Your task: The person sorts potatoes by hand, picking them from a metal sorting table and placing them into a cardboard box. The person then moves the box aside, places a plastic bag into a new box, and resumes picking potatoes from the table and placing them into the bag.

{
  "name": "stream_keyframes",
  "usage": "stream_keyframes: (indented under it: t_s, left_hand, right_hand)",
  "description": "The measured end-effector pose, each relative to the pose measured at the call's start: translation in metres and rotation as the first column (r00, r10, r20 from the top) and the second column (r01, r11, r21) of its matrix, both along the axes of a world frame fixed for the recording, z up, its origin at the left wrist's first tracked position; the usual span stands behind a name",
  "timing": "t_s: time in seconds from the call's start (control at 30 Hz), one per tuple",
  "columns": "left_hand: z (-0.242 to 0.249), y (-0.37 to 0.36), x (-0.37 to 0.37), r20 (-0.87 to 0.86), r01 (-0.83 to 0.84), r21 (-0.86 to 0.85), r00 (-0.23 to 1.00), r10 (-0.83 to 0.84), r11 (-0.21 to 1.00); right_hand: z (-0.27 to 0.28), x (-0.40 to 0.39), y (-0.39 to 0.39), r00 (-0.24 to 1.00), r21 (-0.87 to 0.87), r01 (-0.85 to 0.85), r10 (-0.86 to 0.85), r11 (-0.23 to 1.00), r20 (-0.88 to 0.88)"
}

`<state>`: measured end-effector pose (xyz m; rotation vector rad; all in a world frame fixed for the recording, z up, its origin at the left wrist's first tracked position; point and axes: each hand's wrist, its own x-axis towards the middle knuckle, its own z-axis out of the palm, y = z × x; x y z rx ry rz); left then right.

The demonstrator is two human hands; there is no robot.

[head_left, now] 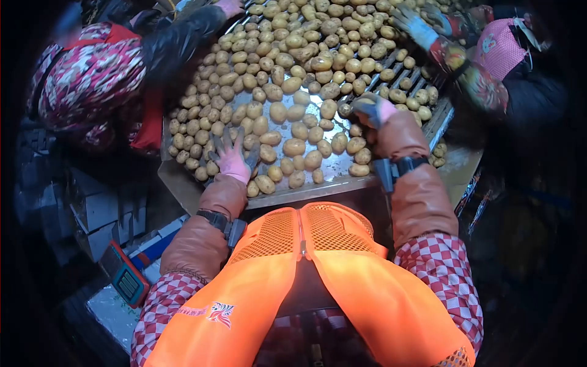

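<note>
My left hand (231, 158), in a pink glove with dark grey fingers, lies with its fingers spread on the potatoes (293, 147) at the left part of the metal tray (287, 194). Nothing is gripped in it. At the right side of the tray, my right hand (374, 110) wears a similar glove and reaches in over the potatoes. Its fingers are blurred and partly turned away, close to a darker potato (345, 110); whether it holds one cannot be made out. Potatoes are heaped toward the back and lie more loosely near the front, where wet metal shows.
A co-worker in a patterned top (92, 79) reaches in from the left. Another co-worker's gloved hand (416, 29) is among potatoes at the back right. Slatted bars (422, 78) run along the right side. A digital scale display (127, 284) stands at lower left.
</note>
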<state>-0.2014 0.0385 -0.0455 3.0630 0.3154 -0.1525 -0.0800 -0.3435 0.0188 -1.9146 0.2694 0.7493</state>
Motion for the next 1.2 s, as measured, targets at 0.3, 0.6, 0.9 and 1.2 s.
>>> stream_keyframes:
  t_s: [0.3, 0.6, 0.9, 1.2]
  left_hand:
    - [0.016, 0.065, -0.017, 0.321, 0.260, -0.161, 0.926, -0.199, 0.952]
    - [0.035, 0.015, -0.004, 0.320, 0.494, -0.135, 0.842, -0.435, 0.859]
    - [0.022, 0.072, -0.057, 0.165, -0.121, -0.167, 0.975, 0.149, 0.979]
    - [0.029, 0.074, -0.012, 0.169, 0.411, -0.160, 0.907, -0.385, 0.897]
  right_hand:
    - [-0.037, -0.111, -0.179, 0.399, 0.465, 0.769, -0.898, 0.438, 0.185]
    - [-0.057, -0.120, -0.103, 0.292, 0.526, 0.752, -0.916, 0.397, 0.274]
    - [-0.005, -0.020, 0.131, 0.922, 0.224, -0.010, -0.078, 0.975, 0.380]
    - [-0.029, 0.047, 0.267, 0.577, -0.797, -0.400, 0.800, 0.452, 0.165]
